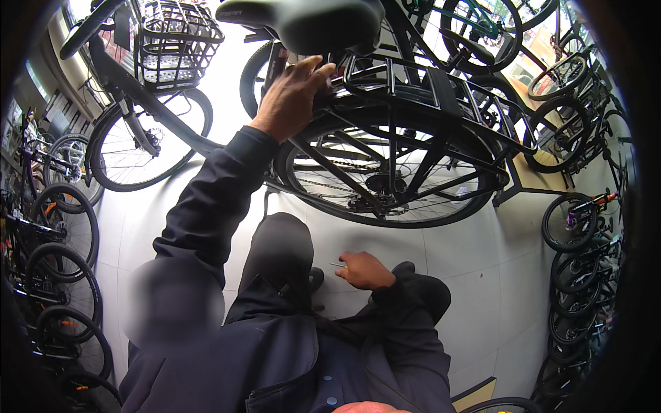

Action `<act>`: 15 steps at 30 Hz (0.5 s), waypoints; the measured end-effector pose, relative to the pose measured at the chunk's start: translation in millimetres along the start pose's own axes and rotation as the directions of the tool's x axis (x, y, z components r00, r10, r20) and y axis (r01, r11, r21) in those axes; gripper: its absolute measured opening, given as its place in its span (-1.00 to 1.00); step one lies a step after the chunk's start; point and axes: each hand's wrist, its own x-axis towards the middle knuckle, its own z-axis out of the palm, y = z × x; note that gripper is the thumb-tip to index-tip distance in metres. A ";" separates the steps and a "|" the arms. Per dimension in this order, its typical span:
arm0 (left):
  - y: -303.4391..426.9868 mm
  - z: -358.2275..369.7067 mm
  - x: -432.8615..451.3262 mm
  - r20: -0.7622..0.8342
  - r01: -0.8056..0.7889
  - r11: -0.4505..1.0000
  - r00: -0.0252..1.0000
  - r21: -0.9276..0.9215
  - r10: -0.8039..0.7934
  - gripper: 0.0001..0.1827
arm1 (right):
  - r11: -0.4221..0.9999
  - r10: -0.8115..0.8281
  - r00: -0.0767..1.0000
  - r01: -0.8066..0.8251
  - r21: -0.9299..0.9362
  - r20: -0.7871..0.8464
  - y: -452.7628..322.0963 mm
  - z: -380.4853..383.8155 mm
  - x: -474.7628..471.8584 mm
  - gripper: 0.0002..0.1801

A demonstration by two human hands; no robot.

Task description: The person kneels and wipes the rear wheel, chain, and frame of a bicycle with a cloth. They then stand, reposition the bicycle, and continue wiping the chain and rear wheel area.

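Note:
A black bicycle with a front basket (175,46) stands sideways before me. My left hand (294,98) reaches in beneath its saddle (304,23), close to the front end of the black rear rack (392,85). The fingertips are partly hidden against dark parts there, so I cannot tell whether they grip anything. Below the rack is the rear wheel (384,222) with its fender, chain and sprockets. Low between my knees, my right hand (366,271) holds a slim screwdriver-like tool (336,265). Its thin metal shaft points left, and a bit of yellow handle shows at the fingers.
Rows of parked bicycles line the left side (64,263) and the right side (573,279). More bicycles, one green (480,26), stand beyond the rack. A black-edged board (521,180) lies behind the rear wheel. The floor (465,320) is pale tile.

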 end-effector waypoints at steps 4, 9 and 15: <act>0.0 -0.3 -17.9 0.034 0.116 0.985 0.993 -0.124 -0.113 -0.36 | 0.999 0.027 0.999 -0.026 -0.026 0.039 1.8 -0.2 -1.0 -0.46; 6.0 -21.7 -32.6 0.188 0.170 0.983 0.970 -0.070 -0.154 -0.42 | 0.999 0.044 0.998 -0.043 -0.026 0.045 0.2 -1.0 -2.2 -0.47; 19.0 -27.5 -24.8 0.058 0.225 0.974 0.973 -0.028 -0.223 -0.74 | 0.996 0.089 0.993 -0.086 -0.039 0.084 -6.8 -4.9 0.9 -0.46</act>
